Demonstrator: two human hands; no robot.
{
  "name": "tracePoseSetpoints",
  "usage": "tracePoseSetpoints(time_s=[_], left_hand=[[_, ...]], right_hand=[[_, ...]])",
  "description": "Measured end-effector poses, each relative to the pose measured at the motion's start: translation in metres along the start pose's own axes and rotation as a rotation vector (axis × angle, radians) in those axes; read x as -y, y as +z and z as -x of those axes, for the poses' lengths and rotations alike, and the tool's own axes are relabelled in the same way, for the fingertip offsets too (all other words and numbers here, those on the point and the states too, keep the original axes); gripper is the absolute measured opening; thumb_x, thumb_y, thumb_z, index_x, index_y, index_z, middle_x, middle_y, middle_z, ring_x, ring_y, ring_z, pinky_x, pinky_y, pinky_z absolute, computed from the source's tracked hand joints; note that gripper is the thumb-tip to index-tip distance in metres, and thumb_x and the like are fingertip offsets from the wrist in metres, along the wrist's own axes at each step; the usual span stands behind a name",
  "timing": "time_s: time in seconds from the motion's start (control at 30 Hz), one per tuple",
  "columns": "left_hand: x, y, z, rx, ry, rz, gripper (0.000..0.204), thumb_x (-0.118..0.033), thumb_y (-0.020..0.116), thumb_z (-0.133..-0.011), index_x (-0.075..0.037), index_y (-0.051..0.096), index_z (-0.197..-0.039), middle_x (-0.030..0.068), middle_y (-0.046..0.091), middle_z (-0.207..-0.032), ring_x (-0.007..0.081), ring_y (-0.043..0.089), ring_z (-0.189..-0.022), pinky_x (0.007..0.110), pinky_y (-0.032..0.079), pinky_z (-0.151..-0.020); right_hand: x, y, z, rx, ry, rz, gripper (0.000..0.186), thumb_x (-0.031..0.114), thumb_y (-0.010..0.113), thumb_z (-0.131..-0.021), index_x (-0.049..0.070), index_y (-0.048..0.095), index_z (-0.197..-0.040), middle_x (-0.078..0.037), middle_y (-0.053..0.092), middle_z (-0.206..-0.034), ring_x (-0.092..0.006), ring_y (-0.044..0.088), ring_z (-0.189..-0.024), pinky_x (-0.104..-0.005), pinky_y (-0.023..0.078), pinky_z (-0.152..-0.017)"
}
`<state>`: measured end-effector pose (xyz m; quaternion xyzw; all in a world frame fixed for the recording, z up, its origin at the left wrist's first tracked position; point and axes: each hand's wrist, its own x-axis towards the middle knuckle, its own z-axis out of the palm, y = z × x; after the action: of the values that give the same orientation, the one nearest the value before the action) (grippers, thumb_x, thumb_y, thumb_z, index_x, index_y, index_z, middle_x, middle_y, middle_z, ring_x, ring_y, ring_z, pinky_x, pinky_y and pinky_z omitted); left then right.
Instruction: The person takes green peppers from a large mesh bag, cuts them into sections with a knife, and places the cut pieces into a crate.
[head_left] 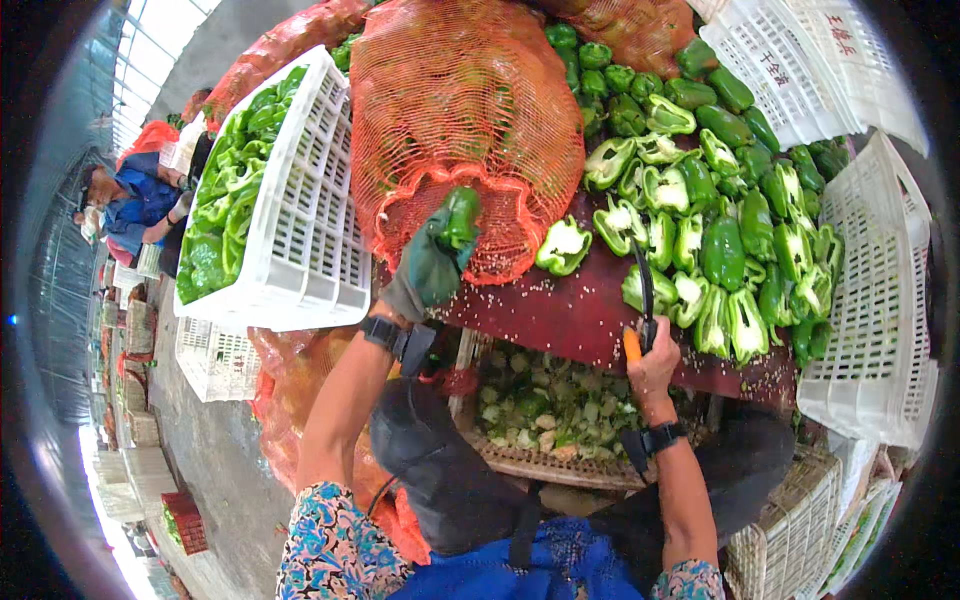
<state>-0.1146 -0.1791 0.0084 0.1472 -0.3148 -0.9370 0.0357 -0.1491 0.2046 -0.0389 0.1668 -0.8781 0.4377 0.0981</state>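
My left hand (428, 268), in a dark green glove, is closed around a whole green bell pepper (462, 215) at the mouth of an orange mesh sack (455, 110). Bare and closed, my right hand (655, 368) grips a knife (644, 280) with a dark curved blade; an orange piece shows beside its handle. The blade points away from me, over cut peppers. A halved pepper (563, 247) lies between the sack and a large pile of halved and whole peppers (722, 248). Everything rests on a dark red tabletop (545, 318) sprinkled with seeds.
A white crate (310, 215) full of pepper halves stands left of the sack. Beneath the table edge, a basket (560, 462) holds cores and scraps. White crates (870, 300) flank the pile at right. At far left, another person (145, 205) in blue is working.
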Motion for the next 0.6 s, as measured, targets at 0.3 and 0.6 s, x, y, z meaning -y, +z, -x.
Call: tracePoseSetpoints(time_s=[0.3, 0.6], left_hand=[[0.124, 0.083, 0.047, -0.025, 0.086, -0.264, 0.047, -0.034, 0.048, -0.1, -0.009, 0.045, -0.14, 0.0072, 0.063, -0.113, 0.0152, 0.062, -0.091, 0.029, 0.052, -0.073], [0.177, 0.099, 0.054, -0.149, 0.532, -1.703, 0.045, -0.024, 0.046, -0.096, -0.005, 0.043, -0.136, 0.0308, 0.05, -0.124, 0.0482, 0.055, -0.102, 0.053, 0.048, -0.083]], right_hand=[[0.026, 0.003, 0.027, 0.114, 0.139, -0.299, 0.021, 0.011, 0.065, -0.084, 0.001, 0.055, -0.1, -0.017, 0.06, -0.067, -0.0332, 0.059, -0.057, -0.0413, 0.046, -0.053], [0.013, 0.019, 0.039, 0.221, 0.334, -0.293, 0.038, 0.008, 0.059, -0.081, -0.011, 0.052, -0.113, -0.031, 0.06, -0.076, -0.0504, 0.059, -0.073, -0.053, 0.046, -0.062]])
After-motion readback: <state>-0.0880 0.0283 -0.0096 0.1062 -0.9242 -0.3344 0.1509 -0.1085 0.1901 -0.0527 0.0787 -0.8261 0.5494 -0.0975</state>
